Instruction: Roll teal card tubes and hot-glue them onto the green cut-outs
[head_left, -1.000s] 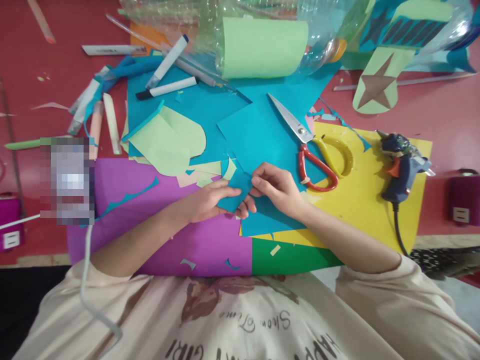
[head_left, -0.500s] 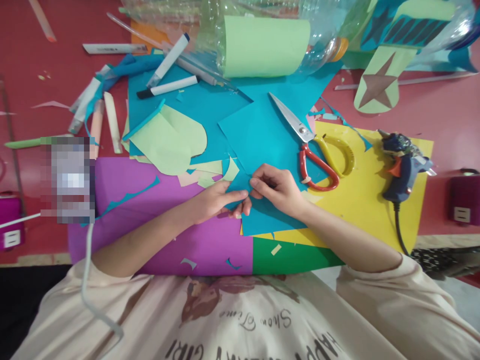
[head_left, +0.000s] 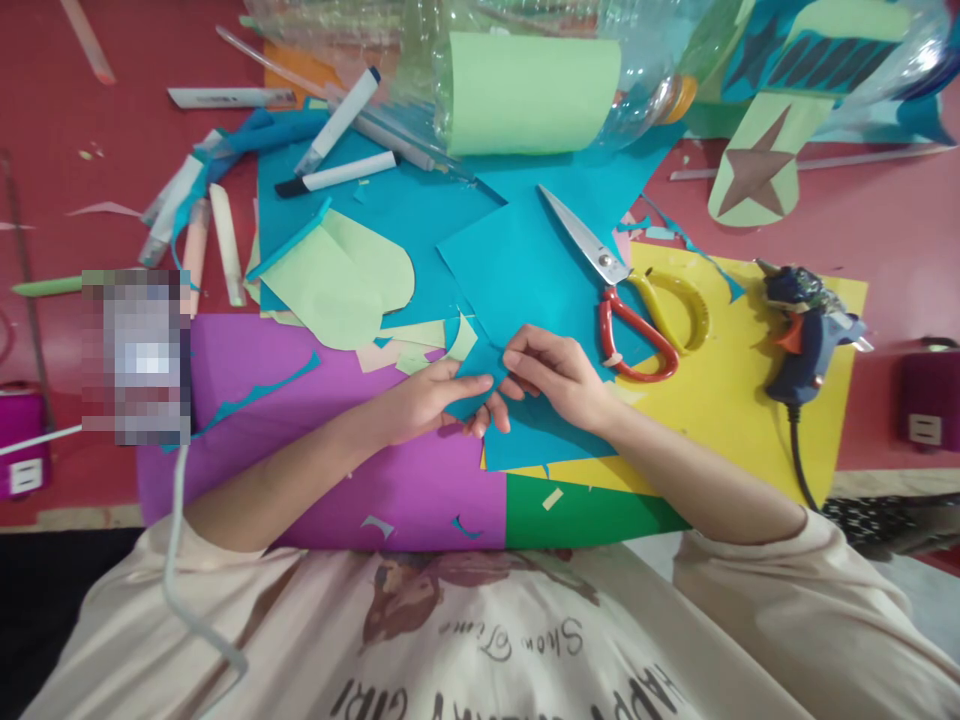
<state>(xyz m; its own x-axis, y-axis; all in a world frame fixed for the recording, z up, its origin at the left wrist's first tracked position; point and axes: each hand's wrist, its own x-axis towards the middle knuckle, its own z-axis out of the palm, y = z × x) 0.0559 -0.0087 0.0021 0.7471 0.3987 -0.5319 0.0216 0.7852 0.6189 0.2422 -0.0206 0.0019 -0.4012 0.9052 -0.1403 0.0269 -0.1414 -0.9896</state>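
My left hand (head_left: pixel 431 402) is closed, thumb stretched over curled fingers, with a piece of blue paper (head_left: pixel 466 405) showing between them. Close by on the right, my right hand (head_left: pixel 561 378) pinches thumb and forefinger together near the left fingertips; what lies in that pinch is too small to make out. Both hands are over a large blue paper sheet (head_left: pixel 525 270). Scissors (head_left: pixel 613 275) with one red and one yellow handle lie beyond my right hand, blades pointing away. Past my left hand are pale green paper scraps (head_left: pixel 461 340) and a rounded green cutout (head_left: pixel 345 285).
A glue gun (head_left: pixel 799 360) lies on yellow paper (head_left: pixel 720 420) at the right. Markers (head_left: pixel 349 172) and clear plastic bottles, one wrapped in a green paper band (head_left: pixel 532 95), are at the back. Purple paper (head_left: pixel 315 480) spans the left front, with a blurred-out device (head_left: pixel 139 360) and cable (head_left: pixel 176 540) beside it.
My fingers have shifted slightly; the right hand's lower fingers and the left fingertips have moved a little. The scissors and papers stay where they were.
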